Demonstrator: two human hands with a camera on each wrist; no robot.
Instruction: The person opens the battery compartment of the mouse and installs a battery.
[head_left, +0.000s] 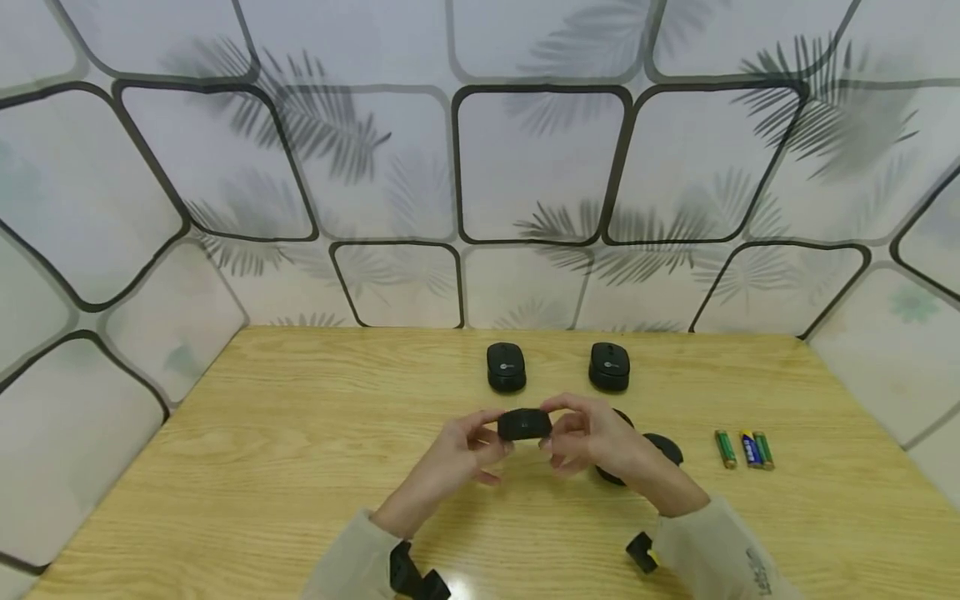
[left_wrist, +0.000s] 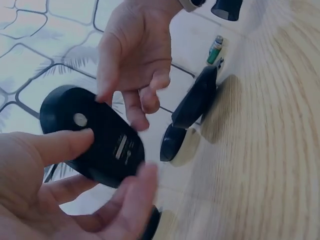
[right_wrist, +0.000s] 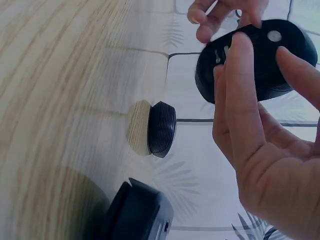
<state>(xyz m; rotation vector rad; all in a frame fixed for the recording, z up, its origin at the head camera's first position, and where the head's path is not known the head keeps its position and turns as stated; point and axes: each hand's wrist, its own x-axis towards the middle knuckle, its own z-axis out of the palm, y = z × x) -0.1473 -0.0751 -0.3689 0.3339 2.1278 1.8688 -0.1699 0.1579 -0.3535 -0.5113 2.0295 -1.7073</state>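
Note:
Both hands hold a black computer mouse (head_left: 525, 424) in the air above the table. My left hand (head_left: 457, 450) grips its left end. In the left wrist view that thumb lies across the underside of the mouse (left_wrist: 107, 117), which carries a small round spot and a pale label. At the other end, my right hand (head_left: 596, 442) pinches the mouse between fingers and thumb. The right wrist view shows the right fingers over the underside of the mouse (right_wrist: 265, 60). Behind the right hand, partly hidden, lie black rounded pieces (head_left: 663, 447) on the table.
Two more black mice stand at the back, a left one (head_left: 506, 367) and a right one (head_left: 609, 367). Right of the hands lie a green battery (head_left: 725, 449) and a blue-yellow battery (head_left: 750, 449) beside another green one. A patterned wall (head_left: 525, 283) borders the wooden table (head_left: 300, 433).

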